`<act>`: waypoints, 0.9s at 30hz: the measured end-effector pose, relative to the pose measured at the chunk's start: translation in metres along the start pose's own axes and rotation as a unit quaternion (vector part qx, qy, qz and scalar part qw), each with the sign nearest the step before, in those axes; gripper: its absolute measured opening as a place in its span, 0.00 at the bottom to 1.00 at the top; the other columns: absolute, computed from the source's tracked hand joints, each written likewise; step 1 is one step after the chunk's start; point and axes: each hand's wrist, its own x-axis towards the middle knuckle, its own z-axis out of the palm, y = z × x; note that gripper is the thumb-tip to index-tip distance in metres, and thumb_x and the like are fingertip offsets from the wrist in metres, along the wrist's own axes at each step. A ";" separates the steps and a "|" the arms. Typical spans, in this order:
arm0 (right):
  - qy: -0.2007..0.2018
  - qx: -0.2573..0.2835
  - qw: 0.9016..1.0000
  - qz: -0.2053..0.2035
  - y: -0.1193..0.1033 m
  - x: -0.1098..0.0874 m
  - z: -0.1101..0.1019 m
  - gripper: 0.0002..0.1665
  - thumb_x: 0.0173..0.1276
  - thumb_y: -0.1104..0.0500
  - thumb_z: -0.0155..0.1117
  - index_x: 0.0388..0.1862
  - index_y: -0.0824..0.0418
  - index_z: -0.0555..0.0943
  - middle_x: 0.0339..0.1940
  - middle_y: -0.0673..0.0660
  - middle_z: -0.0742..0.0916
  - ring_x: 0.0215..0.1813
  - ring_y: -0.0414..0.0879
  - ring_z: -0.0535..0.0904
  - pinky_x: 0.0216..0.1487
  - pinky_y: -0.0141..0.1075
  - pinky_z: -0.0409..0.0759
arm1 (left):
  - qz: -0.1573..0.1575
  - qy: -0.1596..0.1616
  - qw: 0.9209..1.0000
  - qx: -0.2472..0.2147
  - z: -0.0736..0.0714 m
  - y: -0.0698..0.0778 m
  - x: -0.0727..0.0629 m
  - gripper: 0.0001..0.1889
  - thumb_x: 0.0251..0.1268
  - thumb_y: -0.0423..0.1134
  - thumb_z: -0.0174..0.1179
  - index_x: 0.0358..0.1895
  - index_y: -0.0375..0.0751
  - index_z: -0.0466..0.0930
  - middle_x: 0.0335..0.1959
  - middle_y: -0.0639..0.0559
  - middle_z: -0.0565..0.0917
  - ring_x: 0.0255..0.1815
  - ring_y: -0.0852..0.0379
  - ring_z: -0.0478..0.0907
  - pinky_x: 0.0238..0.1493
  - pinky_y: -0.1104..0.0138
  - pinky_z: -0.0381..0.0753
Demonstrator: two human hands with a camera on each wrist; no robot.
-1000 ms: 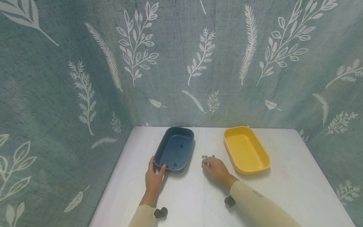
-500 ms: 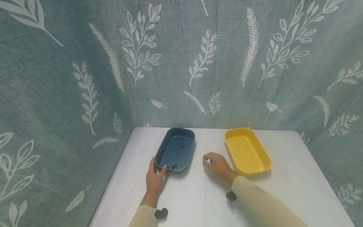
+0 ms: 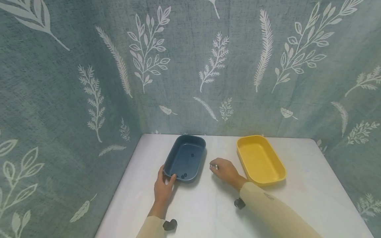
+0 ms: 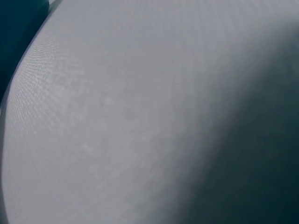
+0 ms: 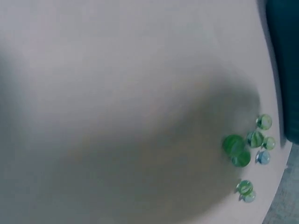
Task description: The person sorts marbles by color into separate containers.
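Note:
In the head view a dark blue tray (image 3: 185, 158) stands at the table's left side, and my left hand (image 3: 162, 189) grips its near left corner, thumb over the rim. Several small dark balls (image 3: 184, 176) lie along its near end, with one (image 3: 192, 155) farther back. My right hand (image 3: 225, 170) is low over the table between the trays, fingers curled over small shiny glass marbles (image 3: 216, 167). The right wrist view shows several green and clear marbles (image 5: 255, 138) clustered on the white surface. My fingers do not show clearly in either wrist view.
A yellow tray (image 3: 261, 160) stands to the right of my right hand. The white table (image 3: 196, 211) ends at a patterned grey-green cloth (image 3: 181, 82) behind and at both sides. The blue tray's edge (image 4: 21, 35) shows in the left wrist view.
My right hand has drifted slightly left over the marbles, hiding those visible behind it earlier. Balls in the blue tray have shifted slightly. My left hand keeps its grip.

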 end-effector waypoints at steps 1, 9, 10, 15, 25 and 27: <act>-0.002 0.004 1.000 0.000 -0.002 0.001 0.000 0.10 0.67 0.55 0.65 0.44 0.56 0.86 0.41 0.49 0.87 0.39 0.43 0.80 0.44 0.40 0.81 | 0.001 0.000 1.000 -0.001 0.000 0.000 0.000 0.40 0.66 0.58 0.60 0.76 0.55 0.52 0.74 0.48 0.62 0.73 0.45 0.58 0.71 0.49 0.57; 0.013 0.003 1.000 0.008 -0.010 0.014 0.001 0.10 0.68 0.54 0.65 0.45 0.54 0.85 0.42 0.47 0.86 0.36 0.39 0.78 0.40 0.35 0.80 | 0.009 -0.002 1.000 0.001 0.000 -0.002 0.000 0.41 0.66 0.58 0.60 0.77 0.53 0.52 0.74 0.46 0.62 0.74 0.44 0.58 0.71 0.49 0.56; 0.013 0.003 1.000 0.011 -0.011 0.015 0.001 0.10 0.68 0.54 0.65 0.45 0.54 0.85 0.42 0.47 0.86 0.36 0.39 0.77 0.39 0.35 0.80 | 0.009 -0.001 1.000 -0.001 0.000 -0.002 0.000 0.40 0.66 0.58 0.60 0.76 0.53 0.52 0.74 0.47 0.62 0.74 0.44 0.58 0.72 0.49 0.56; 0.018 0.008 1.000 0.019 -0.017 0.019 0.000 0.12 0.67 0.53 0.66 0.47 0.55 0.85 0.41 0.47 0.86 0.34 0.38 0.76 0.37 0.34 0.78 | 0.012 0.005 1.000 -0.006 0.001 -0.002 0.000 0.40 0.65 0.57 0.61 0.76 0.53 0.53 0.74 0.46 0.63 0.73 0.44 0.59 0.71 0.49 0.57; 0.060 0.080 0.994 0.031 -0.029 0.021 0.002 0.10 0.66 0.57 0.68 0.46 0.56 0.85 0.39 0.48 0.87 0.35 0.40 0.77 0.38 0.35 0.78 | 0.002 -0.002 1.000 -0.007 0.000 -0.003 0.000 0.40 0.66 0.58 0.60 0.76 0.55 0.52 0.74 0.47 0.62 0.73 0.44 0.58 0.71 0.49 0.57; 0.071 0.092 0.993 0.027 -0.031 0.021 0.002 0.10 0.65 0.57 0.69 0.44 0.57 0.85 0.39 0.48 0.87 0.35 0.40 0.77 0.36 0.35 0.78 | 0.001 -0.002 1.000 -0.006 0.000 -0.002 0.001 0.40 0.66 0.58 0.60 0.76 0.55 0.52 0.74 0.47 0.62 0.73 0.44 0.58 0.72 0.49 0.57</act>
